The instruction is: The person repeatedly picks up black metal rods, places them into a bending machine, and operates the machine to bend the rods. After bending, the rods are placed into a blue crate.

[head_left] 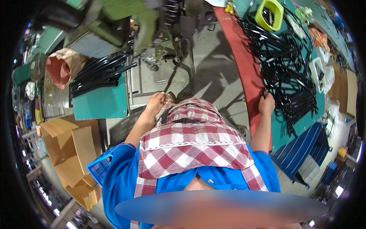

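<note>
My left hand (157, 102) is low beside the checked apron (188, 118), near the green-topped table on the left. Its fingers are curled together; what they hold, if anything, is too small to see. On the right, my right hand (267, 104) is at the near-left edge of a tangled pile of thin black bent strips (286, 68). Its fingers are closed where a dark strip end meets them. The pile covers much of a green table (281, 138) with a red border strip (244, 57).
Black tubes (101, 76) and a paper sack (61, 66) lie at the left table (100, 107). An open cardboard box (68, 143) and blue crate (100, 168) stand near my left elbow. A blue bin (303, 150) is at right; a yellow-green ring-shaped container (280, 15) sits beyond the pile. Machinery stands ahead.
</note>
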`<act>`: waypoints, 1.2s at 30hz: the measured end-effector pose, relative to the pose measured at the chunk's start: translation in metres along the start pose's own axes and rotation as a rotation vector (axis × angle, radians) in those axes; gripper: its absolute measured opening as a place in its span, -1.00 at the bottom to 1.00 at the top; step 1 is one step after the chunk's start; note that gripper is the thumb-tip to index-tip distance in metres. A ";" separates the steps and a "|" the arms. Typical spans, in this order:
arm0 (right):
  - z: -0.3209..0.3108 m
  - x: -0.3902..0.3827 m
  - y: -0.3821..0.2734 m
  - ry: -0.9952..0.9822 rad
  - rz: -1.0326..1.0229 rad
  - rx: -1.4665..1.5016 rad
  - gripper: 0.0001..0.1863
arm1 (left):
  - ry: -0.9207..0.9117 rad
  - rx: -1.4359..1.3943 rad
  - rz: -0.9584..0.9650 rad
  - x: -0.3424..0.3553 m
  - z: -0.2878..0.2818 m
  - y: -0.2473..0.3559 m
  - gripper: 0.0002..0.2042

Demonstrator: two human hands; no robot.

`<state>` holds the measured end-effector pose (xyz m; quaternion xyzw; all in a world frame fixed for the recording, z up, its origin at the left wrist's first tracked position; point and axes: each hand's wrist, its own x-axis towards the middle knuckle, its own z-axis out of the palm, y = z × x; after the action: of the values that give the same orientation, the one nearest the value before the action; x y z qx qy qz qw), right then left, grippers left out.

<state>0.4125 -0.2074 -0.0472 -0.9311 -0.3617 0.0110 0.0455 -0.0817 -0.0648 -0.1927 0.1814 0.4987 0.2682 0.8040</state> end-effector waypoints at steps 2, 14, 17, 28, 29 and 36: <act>-0.007 -0.027 0.011 0.108 -0.017 0.247 -0.78 | -0.006 0.025 0.044 -0.009 -0.003 0.004 -0.84; -0.165 -0.008 0.060 1.060 0.287 1.358 -0.62 | -0.041 0.000 0.109 0.027 0.006 0.064 -0.85; -0.197 -0.002 0.139 1.059 0.362 1.028 -0.57 | -0.013 -0.047 0.127 0.024 0.016 0.080 -0.84; -0.287 -0.011 0.044 0.701 0.068 0.496 -0.58 | 0.052 -0.152 0.463 0.076 0.033 0.173 -0.69; -0.288 -0.016 0.046 0.626 0.039 0.465 -0.59 | 0.143 -0.217 0.426 0.073 0.040 0.196 -0.64; -0.296 -0.085 -0.067 0.096 -0.119 0.558 -0.71 | 0.550 0.140 0.747 0.143 -0.005 0.339 -0.38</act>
<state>0.3204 -0.2382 0.2525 -0.8593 -0.3960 0.0631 0.3176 -0.1202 0.2908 -0.1061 0.3245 0.6108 0.5432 0.4760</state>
